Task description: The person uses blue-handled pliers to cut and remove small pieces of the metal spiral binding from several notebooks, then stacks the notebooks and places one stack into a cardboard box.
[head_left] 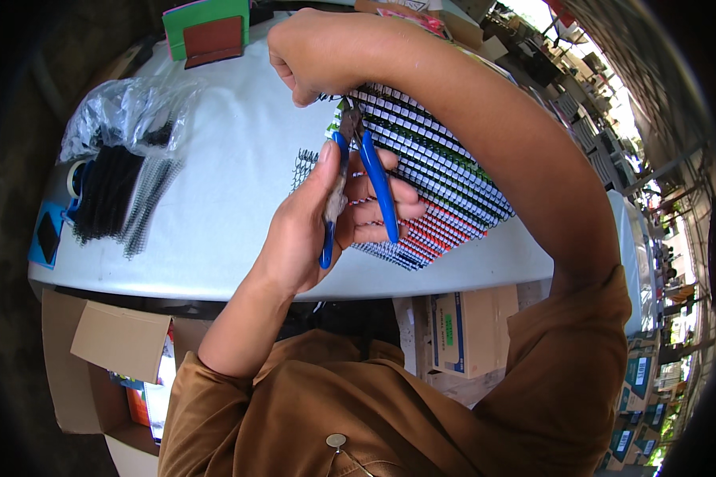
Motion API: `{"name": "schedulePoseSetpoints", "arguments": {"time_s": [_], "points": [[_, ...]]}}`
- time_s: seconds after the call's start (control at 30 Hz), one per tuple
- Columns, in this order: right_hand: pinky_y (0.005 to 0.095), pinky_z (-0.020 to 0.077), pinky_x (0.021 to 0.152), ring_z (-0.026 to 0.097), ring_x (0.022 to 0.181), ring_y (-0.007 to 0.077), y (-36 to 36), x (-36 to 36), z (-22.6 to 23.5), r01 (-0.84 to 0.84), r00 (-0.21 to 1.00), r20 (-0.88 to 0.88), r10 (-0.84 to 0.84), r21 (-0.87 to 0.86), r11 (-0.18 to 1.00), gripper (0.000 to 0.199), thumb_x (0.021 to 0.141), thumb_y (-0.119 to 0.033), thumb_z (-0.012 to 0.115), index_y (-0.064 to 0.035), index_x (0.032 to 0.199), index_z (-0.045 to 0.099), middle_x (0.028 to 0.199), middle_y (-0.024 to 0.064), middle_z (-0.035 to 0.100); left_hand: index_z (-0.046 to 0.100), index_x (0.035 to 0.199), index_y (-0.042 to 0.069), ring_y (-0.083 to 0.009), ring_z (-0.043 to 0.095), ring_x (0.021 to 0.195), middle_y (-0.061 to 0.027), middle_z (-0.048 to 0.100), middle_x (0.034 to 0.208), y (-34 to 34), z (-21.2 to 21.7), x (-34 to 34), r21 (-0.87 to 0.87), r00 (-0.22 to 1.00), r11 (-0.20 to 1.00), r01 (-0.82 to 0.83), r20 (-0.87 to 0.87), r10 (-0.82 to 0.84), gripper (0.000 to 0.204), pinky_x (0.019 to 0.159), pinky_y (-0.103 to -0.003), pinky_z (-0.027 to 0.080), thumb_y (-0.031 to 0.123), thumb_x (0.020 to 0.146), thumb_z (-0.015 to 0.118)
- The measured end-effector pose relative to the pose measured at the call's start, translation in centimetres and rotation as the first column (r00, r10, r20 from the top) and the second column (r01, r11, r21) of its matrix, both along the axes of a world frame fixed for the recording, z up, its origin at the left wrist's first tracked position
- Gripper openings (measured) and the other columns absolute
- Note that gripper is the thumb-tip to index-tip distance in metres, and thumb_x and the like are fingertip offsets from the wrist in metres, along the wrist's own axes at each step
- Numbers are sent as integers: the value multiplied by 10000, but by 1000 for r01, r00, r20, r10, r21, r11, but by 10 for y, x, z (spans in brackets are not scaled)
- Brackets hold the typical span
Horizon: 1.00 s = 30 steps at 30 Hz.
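Note:
My left hand [302,226] is wrapped around a pair of blue-handled cutting pliers [380,189], its thumb along one handle and its fingers behind the other. The handles are spread, and the metal jaws point away from me at the upper left corner of a striped stack of what look like coil-bound pads [422,151]. Rows of dark coils and white edges run across that stack, with green and orange-red bands. From the right, my right arm arches over the stack. Curled inward, my right hand [314,60] is beside the jaws at a dark coil end; its fingertips are partly hidden.
Left on the white table [223,215] lie black coils [107,191], grey coils [149,195], a clear plastic bag [131,111], a tape roll [76,179] and a phone [49,237]. A brown block [213,41] stands behind. Below are cardboard boxes [119,342].

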State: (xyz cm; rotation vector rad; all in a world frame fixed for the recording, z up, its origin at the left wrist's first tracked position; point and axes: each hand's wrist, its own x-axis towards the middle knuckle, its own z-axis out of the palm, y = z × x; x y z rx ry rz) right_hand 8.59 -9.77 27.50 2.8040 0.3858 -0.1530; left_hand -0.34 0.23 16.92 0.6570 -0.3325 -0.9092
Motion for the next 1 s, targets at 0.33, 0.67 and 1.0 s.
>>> {"name": "schedulePoseSetpoints", "arguments": {"time_s": [0.33, 0.67, 1.0], "points": [[351, 526, 659, 651, 757, 246, -3, 6, -2, 165, 982, 79, -173, 90, 982, 286, 686, -260, 705, -10, 825, 703, 820, 128, 671, 452, 1152, 24, -232, 597, 774, -121, 569, 887, 7, -9, 2, -166, 984, 978, 129, 145, -105, 602, 661, -318, 492, 536, 955, 203], [353, 519, 683, 647, 737, 240, 2, 6, 1, 94, 990, 102, -95, 15, 995, 293, 691, -293, 703, -42, 842, 712, 789, 95, 673, 403, 1261, -4, -411, 562, 1059, -210, 596, 1047, 5, -10, 12, -151, 985, 981, 121, 143, -99, 664, 902, -498, 459, 548, 938, 224], [362, 511, 686, 640, 741, 248, -2, 4, 1, 177, 978, 72, -197, 217, 960, 370, 668, -361, 734, -38, 846, 713, 810, 103, 673, 459, 1162, 25, -301, 633, 853, -142, 590, 905, 7, 1, 11, -137, 997, 989, 63, 48, -57, 589, 735, -384, 525, 512, 961, 196]]}}
